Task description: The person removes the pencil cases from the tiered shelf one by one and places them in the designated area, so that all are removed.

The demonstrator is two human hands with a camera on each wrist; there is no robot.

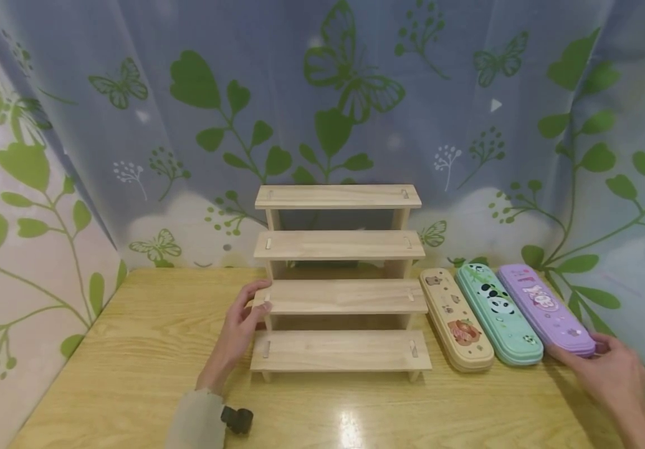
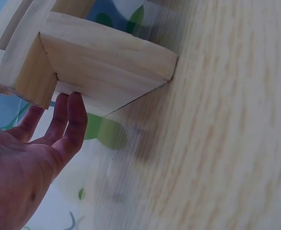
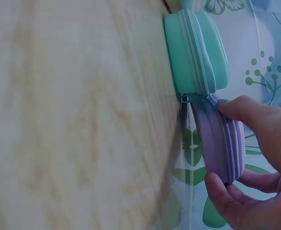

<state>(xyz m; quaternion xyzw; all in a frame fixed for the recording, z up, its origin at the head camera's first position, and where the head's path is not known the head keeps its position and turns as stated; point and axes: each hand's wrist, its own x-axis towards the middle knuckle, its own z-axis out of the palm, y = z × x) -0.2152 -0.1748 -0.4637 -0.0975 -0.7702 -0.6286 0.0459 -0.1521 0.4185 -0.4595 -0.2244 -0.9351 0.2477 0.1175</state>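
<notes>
In the middle of the head view stands a wooden stepped shelf [image 1: 340,280] with four boards, on a light wooden table [image 1: 131,362]. The left hand [image 1: 242,324] is at the left end of the shelf, in the centre-left of the frame. Its fingers are almost straight and they touch the end of the second board from the bottom; they do not close around it. In the left wrist view the fingertips [image 2: 75,108] rest against the underside of a board's edge, and the palm is open.

To the right of the shelf three long pencil cases lie side by side on the table: a beige case [image 1: 457,319], then a mint green case with a panda [image 1: 498,313], then a purple case [image 1: 546,310]. The purple case is in the lower right part of the frame, just beside the green one. The right hand [image 1: 614,374] holds its near end. In the right wrist view the thumb [image 3: 248,112] lies on one side of the case and the fingers curl around the other side, so the grip is closed on it.

Behind the table hangs a curtain [image 1: 322,93] with green leaves and butterflies.
</notes>
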